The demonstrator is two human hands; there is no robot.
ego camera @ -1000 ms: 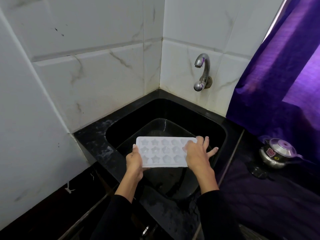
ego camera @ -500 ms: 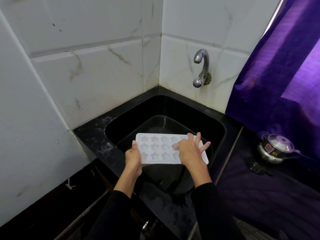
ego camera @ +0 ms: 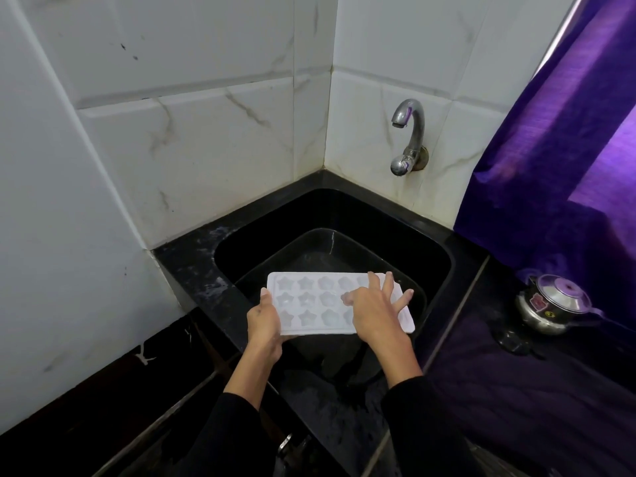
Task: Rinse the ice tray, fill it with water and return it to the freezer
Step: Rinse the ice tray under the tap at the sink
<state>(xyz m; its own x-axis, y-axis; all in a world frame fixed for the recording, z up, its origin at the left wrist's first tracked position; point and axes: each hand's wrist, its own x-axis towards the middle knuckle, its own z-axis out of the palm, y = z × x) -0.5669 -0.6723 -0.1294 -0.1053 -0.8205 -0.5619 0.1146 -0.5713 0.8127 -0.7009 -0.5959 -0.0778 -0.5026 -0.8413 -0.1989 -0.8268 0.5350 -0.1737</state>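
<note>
A white ice tray (ego camera: 320, 301) with star-shaped cells is held level above a black basin (ego camera: 330, 249) in the counter's corner sink (ego camera: 437, 263). Its left edge is pinched by the left hand (ego camera: 263, 321); right hand (ego camera: 373, 313) fingers (ego camera: 387, 285) are spread flat across it.

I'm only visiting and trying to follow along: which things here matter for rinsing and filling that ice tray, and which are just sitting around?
Part of the job:
- white ice tray, held over the sink
- left hand gripping its end
- right hand resting on top
- tap, not running
- black sink
- black tub inside it

Just lying about:
- steel lidded pot on the counter
- purple curtain
</note>
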